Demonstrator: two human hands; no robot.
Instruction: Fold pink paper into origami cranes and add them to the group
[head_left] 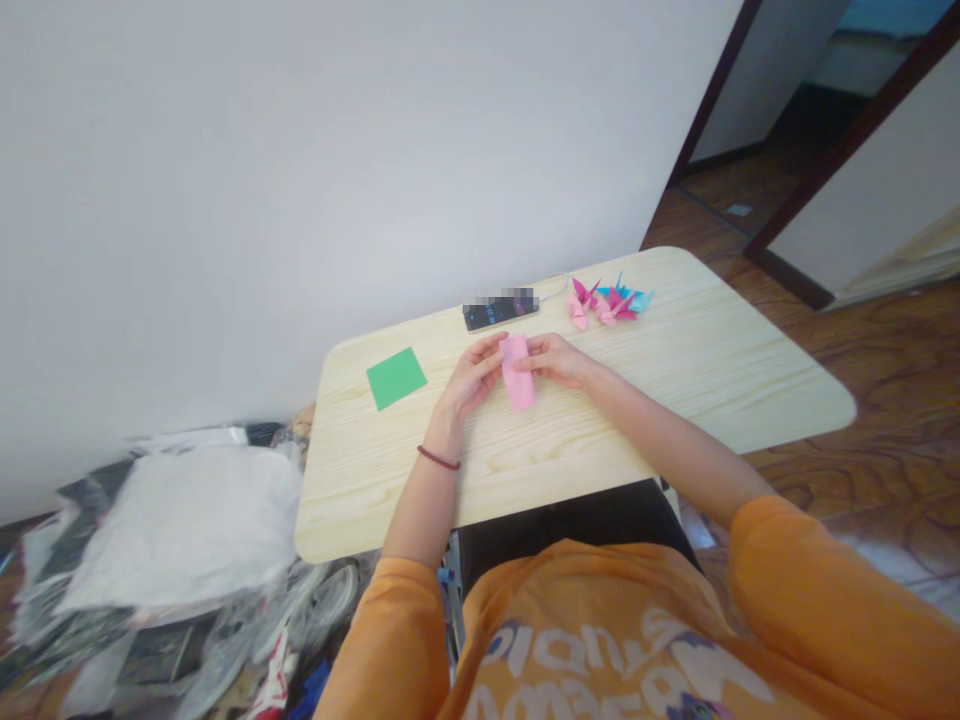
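Observation:
Between my two hands is a pink sheet of folded paper (519,385), a tall narrow rectangle held just above the table. My left hand (480,372) pinches its left edge near the top. On the opposite edge, my right hand (555,360) grips it with the thumb lying across the front. A green square of paper (397,378) lies flat to the left of my hands. Behind my hands, a phone (501,310) rests with its screen lit. Several folded paper cranes (611,303) in pink, magenta and blue stand in a cluster to the right.
The light wooden table (720,370) has rounded corners and meets a white wall (337,170) at the back. A white cable (555,288) runs from the phone. Plastic-wrapped bundles (187,520) are piled on the floor at left. A doorway opens at the upper right.

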